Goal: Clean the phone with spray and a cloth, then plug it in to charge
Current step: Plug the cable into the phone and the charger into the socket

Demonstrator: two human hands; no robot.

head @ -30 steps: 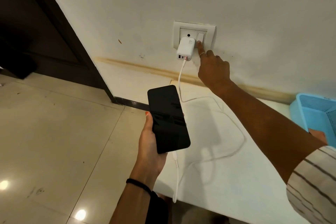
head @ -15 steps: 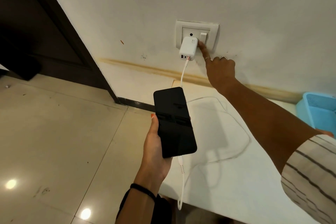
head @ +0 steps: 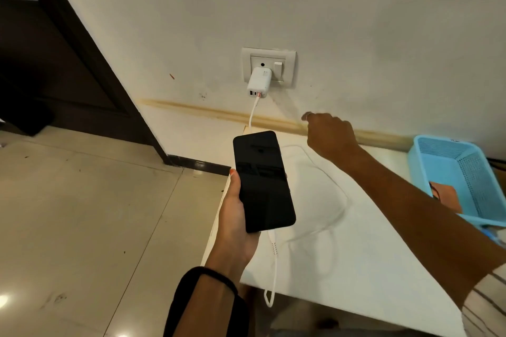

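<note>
My left hand [head: 232, 223] holds a black phone [head: 262, 180] with a dark screen, upright over the left edge of the white table [head: 369, 268]. A white cable [head: 273, 254] is plugged into the phone's bottom end, loops over the table and runs up to a white charger [head: 259, 82] in the wall socket plate [head: 269, 67]. The switch [head: 278, 67] sits to the right of the charger. My right hand [head: 330, 134] hangs below and right of the socket, fingers curled, touching nothing.
A light blue plastic basket [head: 451, 172] stands at the table's right end, with a brown item inside. A dark door frame [head: 82, 44] rises on the left. Beige floor tiles [head: 82, 227] lie to the left of the table.
My right hand has come off the wall switch and dropped down and to the right, curling its fingers. The phone stays in my left hand, screen still dark.
</note>
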